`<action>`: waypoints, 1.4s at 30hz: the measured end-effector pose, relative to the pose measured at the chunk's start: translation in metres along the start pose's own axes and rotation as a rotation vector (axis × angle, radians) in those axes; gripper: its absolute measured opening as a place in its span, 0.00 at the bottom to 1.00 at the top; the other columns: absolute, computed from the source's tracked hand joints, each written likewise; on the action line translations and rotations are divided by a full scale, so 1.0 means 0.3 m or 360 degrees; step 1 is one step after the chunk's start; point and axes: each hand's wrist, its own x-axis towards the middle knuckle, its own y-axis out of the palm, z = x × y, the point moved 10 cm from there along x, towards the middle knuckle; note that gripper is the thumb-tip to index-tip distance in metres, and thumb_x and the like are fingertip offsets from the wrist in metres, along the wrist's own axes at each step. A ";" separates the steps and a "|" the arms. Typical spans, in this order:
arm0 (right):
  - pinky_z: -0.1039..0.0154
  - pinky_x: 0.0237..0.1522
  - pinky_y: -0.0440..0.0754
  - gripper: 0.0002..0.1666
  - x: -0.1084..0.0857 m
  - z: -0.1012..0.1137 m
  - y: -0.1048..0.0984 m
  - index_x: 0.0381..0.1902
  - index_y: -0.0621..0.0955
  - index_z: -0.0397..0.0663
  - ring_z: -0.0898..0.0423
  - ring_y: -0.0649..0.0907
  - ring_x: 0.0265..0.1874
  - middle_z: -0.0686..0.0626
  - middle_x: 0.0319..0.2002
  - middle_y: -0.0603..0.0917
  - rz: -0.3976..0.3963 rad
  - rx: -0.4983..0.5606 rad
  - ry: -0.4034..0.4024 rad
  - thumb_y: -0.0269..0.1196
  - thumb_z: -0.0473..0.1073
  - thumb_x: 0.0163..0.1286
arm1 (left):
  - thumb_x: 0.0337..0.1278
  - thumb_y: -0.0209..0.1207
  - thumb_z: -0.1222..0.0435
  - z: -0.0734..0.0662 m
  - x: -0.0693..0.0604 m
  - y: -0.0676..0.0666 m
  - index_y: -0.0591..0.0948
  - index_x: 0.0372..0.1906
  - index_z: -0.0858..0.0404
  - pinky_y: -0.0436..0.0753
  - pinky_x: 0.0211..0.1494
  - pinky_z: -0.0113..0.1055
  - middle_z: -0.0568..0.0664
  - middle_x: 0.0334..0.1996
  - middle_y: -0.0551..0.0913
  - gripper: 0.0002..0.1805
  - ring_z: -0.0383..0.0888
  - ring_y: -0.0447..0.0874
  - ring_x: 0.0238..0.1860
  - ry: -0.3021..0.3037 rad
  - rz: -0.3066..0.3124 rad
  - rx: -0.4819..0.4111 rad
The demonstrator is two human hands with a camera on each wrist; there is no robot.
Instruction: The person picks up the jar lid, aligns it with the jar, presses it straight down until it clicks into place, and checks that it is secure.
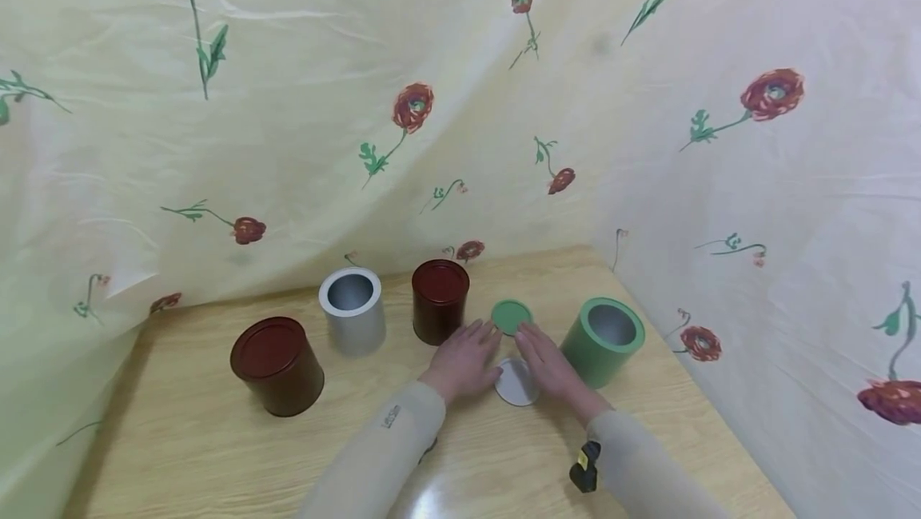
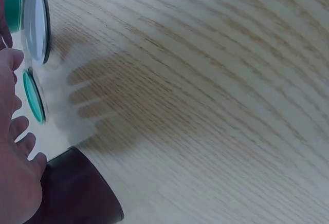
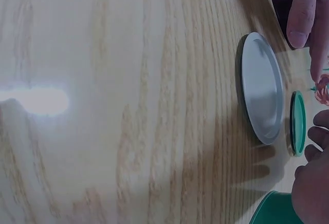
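In the head view my left hand (image 1: 464, 359) has its fingers extended above the table, just right of a lidded dark red can (image 1: 440, 307). Opposite it, my right hand (image 1: 548, 362) is held flat with fingers pointing forward, left of an open green can (image 1: 603, 343). A green lid (image 1: 512, 315) lies beyond the fingertips and a white lid (image 1: 516, 384) lies between the hands. Both lids show in the left wrist view, the white one (image 2: 36, 24) nearer the camera. Neither hand holds anything; the right wrist view shows my right hand (image 3: 312, 180) beside the green lid (image 3: 298, 123).
An open white can (image 1: 356, 329) stands at the back, left of the middle. Another lidded dark red can (image 1: 279, 367) is at the left of the wooden table (image 1: 180, 439). Flower-patterned cloth (image 1: 309, 127) hangs behind and along the sides.
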 end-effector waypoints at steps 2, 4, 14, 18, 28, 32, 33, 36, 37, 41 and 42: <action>0.35 0.83 0.47 0.41 -0.003 0.003 -0.001 0.81 0.61 0.29 0.30 0.52 0.83 0.30 0.83 0.58 -0.0004 -0.0018 -0.0027 0.34 0.58 0.91 | 0.78 0.54 0.43 -0.001 0.001 0.007 0.65 0.84 0.54 0.58 0.86 0.47 0.50 0.84 0.61 0.38 0.52 0.57 0.85 0.0013 0.0014 0.0014; 0.35 0.83 0.48 0.40 -0.009 0.006 -0.002 0.81 0.62 0.29 0.31 0.53 0.83 0.31 0.82 0.58 -0.0004 -0.0031 -0.0048 0.35 0.57 0.91 | 0.78 0.54 0.43 -0.004 -0.002 0.014 0.65 0.84 0.54 0.57 0.86 0.47 0.50 0.85 0.61 0.39 0.52 0.56 0.85 0.0027 0.0024 0.0023; 0.28 0.80 0.52 0.40 -0.066 -0.012 0.014 0.79 0.66 0.28 0.26 0.55 0.81 0.28 0.80 0.61 0.0007 -0.0108 -0.0155 0.41 0.58 0.90 | 0.74 0.56 0.38 -0.016 -0.033 0.030 0.66 0.84 0.54 0.55 0.87 0.46 0.50 0.85 0.60 0.43 0.50 0.55 0.85 0.0064 0.0108 0.0052; 0.26 0.78 0.55 0.40 -0.093 -0.023 0.015 0.77 0.69 0.29 0.24 0.57 0.80 0.26 0.79 0.63 -0.0010 -0.0132 -0.0182 0.43 0.59 0.89 | 0.72 0.58 0.38 -0.015 -0.042 0.037 0.66 0.84 0.54 0.53 0.87 0.47 0.50 0.85 0.60 0.43 0.51 0.54 0.86 0.0068 0.0129 -0.0002; 0.32 0.81 0.53 0.40 -0.148 -0.040 0.031 0.80 0.65 0.30 0.30 0.55 0.83 0.29 0.82 0.60 0.0088 -0.0203 -0.0116 0.48 0.58 0.88 | 0.69 0.60 0.36 -0.015 -0.061 0.049 0.70 0.82 0.54 0.56 0.87 0.46 0.50 0.84 0.63 0.44 0.51 0.56 0.85 0.0120 0.0110 0.0014; 0.33 0.81 0.54 0.43 -0.160 -0.047 0.036 0.80 0.65 0.30 0.31 0.55 0.83 0.30 0.82 0.60 0.0105 -0.0249 -0.0101 0.52 0.59 0.86 | 0.69 0.59 0.36 -0.016 -0.068 0.061 0.70 0.82 0.53 0.55 0.87 0.46 0.50 0.84 0.62 0.44 0.51 0.56 0.85 0.0113 0.0120 0.0005; 0.33 0.81 0.55 0.44 -0.161 -0.049 0.037 0.80 0.65 0.30 0.31 0.55 0.83 0.31 0.82 0.60 0.0104 -0.0261 -0.0103 0.54 0.60 0.85 | 0.69 0.59 0.35 -0.017 -0.069 0.064 0.70 0.82 0.53 0.55 0.87 0.46 0.50 0.84 0.62 0.44 0.51 0.56 0.85 0.0113 0.0118 0.0002; 0.33 0.81 0.56 0.48 -0.166 -0.052 0.038 0.80 0.66 0.31 0.31 0.56 0.83 0.31 0.82 0.61 0.0091 -0.0273 -0.0121 0.60 0.63 0.80 | 0.69 0.59 0.35 -0.019 -0.073 0.069 0.70 0.82 0.53 0.55 0.87 0.46 0.50 0.84 0.62 0.44 0.51 0.56 0.85 0.0116 0.0101 0.0017; 0.32 0.80 0.56 0.50 -0.168 -0.051 0.038 0.79 0.66 0.31 0.31 0.56 0.83 0.31 0.82 0.61 0.0087 -0.0270 -0.0129 0.62 0.64 0.79 | 0.69 0.59 0.35 -0.020 -0.074 0.069 0.71 0.81 0.53 0.56 0.87 0.46 0.50 0.84 0.63 0.44 0.51 0.57 0.85 0.0118 0.0088 0.0031; 0.32 0.79 0.59 0.53 -0.174 -0.052 0.042 0.79 0.68 0.32 0.31 0.57 0.82 0.31 0.81 0.63 0.0083 -0.0273 -0.0171 0.69 0.64 0.73 | 0.69 0.59 0.34 -0.022 -0.075 0.074 0.72 0.81 0.52 0.58 0.86 0.46 0.49 0.83 0.64 0.43 0.50 0.58 0.84 0.0123 0.0075 0.0061; 0.32 0.80 0.59 0.53 -0.174 -0.055 0.044 0.79 0.68 0.33 0.31 0.57 0.82 0.32 0.81 0.63 0.0086 -0.0272 -0.0173 0.70 0.63 0.72 | 0.69 0.59 0.34 -0.022 -0.075 0.077 0.72 0.81 0.52 0.57 0.86 0.46 0.49 0.83 0.64 0.43 0.50 0.58 0.84 0.0122 0.0080 0.0062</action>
